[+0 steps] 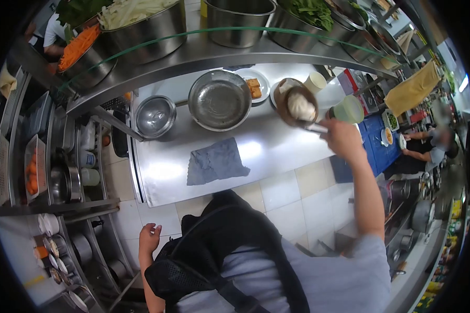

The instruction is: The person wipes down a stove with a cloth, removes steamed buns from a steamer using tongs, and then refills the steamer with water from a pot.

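Note:
My right hand (340,138) is closed around the handle of a round, brownish strainer (284,108), held over the right part of the steel table. A white, rounded, bun-like piece of food (301,107) lies in the strainer. Partly hidden beneath it is a pale plate (273,99). Down at my side, away from the table, my left hand (150,237) hangs with loosely bent fingers and nothing visible in it. A white plate with golden-brown pieces of food (253,87) sits left of the strainer, beside a large shallow steel pan (220,100).
On the steel table (277,141) are a steel bowl (155,116), a grey cloth (218,161), a pale cup (315,82) and a translucent tub (348,109). A shelf (209,60) with vegetable containers overhangs the back. At right, another person (423,151) stands by a blue surface.

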`<state>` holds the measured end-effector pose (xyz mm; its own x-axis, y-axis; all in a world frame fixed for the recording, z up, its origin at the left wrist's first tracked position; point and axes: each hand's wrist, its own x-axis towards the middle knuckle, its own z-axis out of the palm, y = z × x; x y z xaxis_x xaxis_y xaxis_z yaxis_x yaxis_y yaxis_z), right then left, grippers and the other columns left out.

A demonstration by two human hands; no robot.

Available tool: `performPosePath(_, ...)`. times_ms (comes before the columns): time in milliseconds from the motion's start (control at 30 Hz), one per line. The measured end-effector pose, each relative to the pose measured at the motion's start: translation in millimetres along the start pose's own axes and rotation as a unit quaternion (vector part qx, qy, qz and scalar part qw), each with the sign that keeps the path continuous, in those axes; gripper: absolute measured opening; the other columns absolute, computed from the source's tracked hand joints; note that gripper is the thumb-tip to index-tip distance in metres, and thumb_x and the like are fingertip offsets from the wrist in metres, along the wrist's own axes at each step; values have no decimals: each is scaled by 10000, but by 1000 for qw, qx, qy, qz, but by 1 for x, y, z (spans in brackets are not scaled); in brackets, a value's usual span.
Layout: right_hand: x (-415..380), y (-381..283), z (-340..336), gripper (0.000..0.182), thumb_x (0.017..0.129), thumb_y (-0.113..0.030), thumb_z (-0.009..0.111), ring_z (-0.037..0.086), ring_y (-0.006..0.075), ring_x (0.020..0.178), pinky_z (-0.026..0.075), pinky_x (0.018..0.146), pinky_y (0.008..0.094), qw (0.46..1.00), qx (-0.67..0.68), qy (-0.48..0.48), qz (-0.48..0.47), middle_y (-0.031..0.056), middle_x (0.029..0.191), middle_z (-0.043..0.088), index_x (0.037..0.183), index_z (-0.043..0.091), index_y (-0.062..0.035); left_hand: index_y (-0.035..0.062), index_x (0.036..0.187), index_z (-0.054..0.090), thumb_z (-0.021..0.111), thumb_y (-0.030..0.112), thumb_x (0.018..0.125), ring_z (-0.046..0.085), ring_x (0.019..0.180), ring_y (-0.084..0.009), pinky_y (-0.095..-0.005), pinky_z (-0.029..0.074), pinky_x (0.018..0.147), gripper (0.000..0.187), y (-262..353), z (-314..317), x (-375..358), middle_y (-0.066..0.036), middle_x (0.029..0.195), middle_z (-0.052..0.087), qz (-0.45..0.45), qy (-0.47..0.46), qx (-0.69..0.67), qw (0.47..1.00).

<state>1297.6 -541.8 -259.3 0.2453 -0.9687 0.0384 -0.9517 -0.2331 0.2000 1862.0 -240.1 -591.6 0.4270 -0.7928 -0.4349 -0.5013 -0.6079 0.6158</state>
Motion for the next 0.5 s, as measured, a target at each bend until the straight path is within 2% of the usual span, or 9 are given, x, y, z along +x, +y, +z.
performPosePath(67, 37, 14, -5, 312, 813, -265, 758, 693, 354, 875, 542, 761, 471, 998, -16, 65, 14, 125, 941, 704, 1120, 732, -216, -43, 1103, 691, 722, 322, 895, 682, 922, -367, -426, 532, 825, 421, 23, -6, -13, -220, 984, 702, 25, 32, 12, 999)
performPosePath(133, 95, 33, -4, 350, 850, -331, 711, 688, 350, 949, 547, 783, 485, 995, -72, 7, 74, 152, 1000, 711, 1166, 715, -180, -44, 1103, 691, 721, 320, 896, 681, 919, -368, -428, 532, 825, 419, 32, -9, -27, -220, 986, 703, 17, 46, 7, 999)
performPosePath(200, 146, 45, 7, 392, 834, -362, 722, 688, 356, 978, 559, 794, 493, 995, -52, 63, 54, 176, 1079, 704, 1165, 715, -151, -45, 1102, 692, 720, 318, 897, 680, 916, -370, -429, 532, 825, 418, 27, -5, -38, -220, 988, 703, 8, 61, 3, 998)
performPosePath(267, 207, 67, 39, 440, 819, -390, 734, 676, 381, 1023, 551, 857, 498, 986, -97, 136, 17, 196, 1110, 701, 1170, 712, -127, -50, 1104, 690, 720, 315, 898, 680, 919, -377, -432, 534, 820, 420, 2, 0, -54, -224, 997, 704, -31, 63, 7, 997)
performPosePath(300, 232, 75, 50, 420, 829, -370, 725, 647, 414, 1093, 522, 934, 513, 993, -47, 107, 32, 229, 1150, 686, 1156, 709, -106, -50, 1104, 690, 720, 315, 898, 680, 919, -377, -432, 534, 820, 420, -4, 2, -66, -224, 997, 704, -41, 70, 5, 997)
performPosePath(367, 275, 85, 80, 415, 833, -367, 718, 632, 416, 1127, 504, 965, 517, 994, -56, 89, 6, 233, 1168, 682, 1150, 710, -99, -51, 1106, 689, 714, 329, 902, 681, 943, -390, -437, 535, 828, 432, -16, 5, -94, -233, 1010, 706, -118, 65, -3, 991)
performPosePath(500, 339, 98, 146, 448, 833, -370, 712, 613, 417, 1172, 480, 1006, 523, 995, -81, 50, -32, 234, 1215, 665, 1189, 686, -99, -49, 1100, 692, 698, 362, 909, 683, 977, -422, -451, 532, 868, 453, -37, 19, -143, -253, 1005, 712, -189, 65, -20, 980)
